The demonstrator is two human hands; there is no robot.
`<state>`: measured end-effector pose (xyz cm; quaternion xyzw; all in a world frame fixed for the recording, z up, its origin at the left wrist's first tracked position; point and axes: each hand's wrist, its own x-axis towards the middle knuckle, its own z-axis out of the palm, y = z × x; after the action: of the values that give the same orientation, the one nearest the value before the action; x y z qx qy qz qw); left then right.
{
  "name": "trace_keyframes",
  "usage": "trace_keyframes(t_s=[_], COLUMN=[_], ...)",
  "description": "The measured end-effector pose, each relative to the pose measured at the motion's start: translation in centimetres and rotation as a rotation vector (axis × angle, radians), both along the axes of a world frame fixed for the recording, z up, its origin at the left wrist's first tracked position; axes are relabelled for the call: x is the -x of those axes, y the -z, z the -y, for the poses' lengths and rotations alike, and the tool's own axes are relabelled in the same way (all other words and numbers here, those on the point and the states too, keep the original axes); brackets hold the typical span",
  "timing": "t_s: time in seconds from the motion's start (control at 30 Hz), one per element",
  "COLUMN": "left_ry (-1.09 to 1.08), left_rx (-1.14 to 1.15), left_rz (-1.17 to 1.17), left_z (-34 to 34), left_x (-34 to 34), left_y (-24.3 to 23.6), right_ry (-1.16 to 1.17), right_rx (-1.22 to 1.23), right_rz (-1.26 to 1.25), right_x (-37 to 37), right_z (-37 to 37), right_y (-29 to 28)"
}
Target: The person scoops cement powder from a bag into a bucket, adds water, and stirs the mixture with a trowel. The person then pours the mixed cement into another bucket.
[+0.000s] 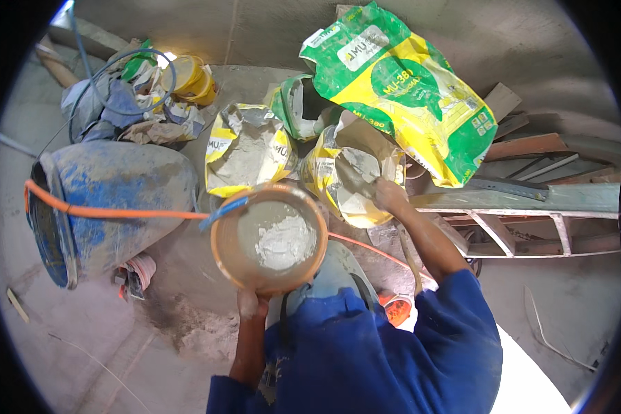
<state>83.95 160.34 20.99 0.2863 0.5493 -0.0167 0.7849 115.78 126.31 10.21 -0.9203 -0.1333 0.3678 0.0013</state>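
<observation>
My left hand is closed on the near rim of a round orange-brown bucket. A heap of pale powder lies inside the bucket, off to its right side. My right hand reaches into an open yellow-and-white paper sack, closed around a grey trowel; its handle is mostly hidden by my fingers. To the left of that sack, another open sack holds grey powder. A green-and-yellow sack lies flattened just beyond my right hand, leaning toward the wall.
A blue, dust-covered barrel lies on its side at the left. An orange hose crosses from it to the bucket's rim. A metal ladder and planks lie at the right. Yellow buckets and rags stand at the far left.
</observation>
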Motion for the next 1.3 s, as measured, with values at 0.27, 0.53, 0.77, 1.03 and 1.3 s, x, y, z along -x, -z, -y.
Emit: trace_keyframes(t_s=[0.27,0.53,0.77,1.03,1.3], left_ry=[-0.162,-0.111,-0.06,-0.092,-0.071], left_rx=[-0.076,-0.025,0.037,-0.003,-0.046], left_rz=[-0.185,-0.337,-0.22,-0.246,-0.174], left_z=[3.2,3.9,2.8,1.7,1.9], left_x=[1.9,-0.4,-1.1,-1.1,-3.4], left_y=[0.9,1.8,2.4,1.6,-0.6], right_ry=[-0.032,0.322,0.037,0.378,0.58], right_rx=[0.297,-0.073,-0.176,-0.386,-0.525], right_rz=[-0.051,-0.236,-0.291,-0.335,-0.365], right_x=[-6.0,-4.7,-2.7,-1.6,0.1], right_z=[-4.4,-4.4,-2.5,-6.4,-3.7], right_y=[18.4,26.1,30.6,20.5,11.3])
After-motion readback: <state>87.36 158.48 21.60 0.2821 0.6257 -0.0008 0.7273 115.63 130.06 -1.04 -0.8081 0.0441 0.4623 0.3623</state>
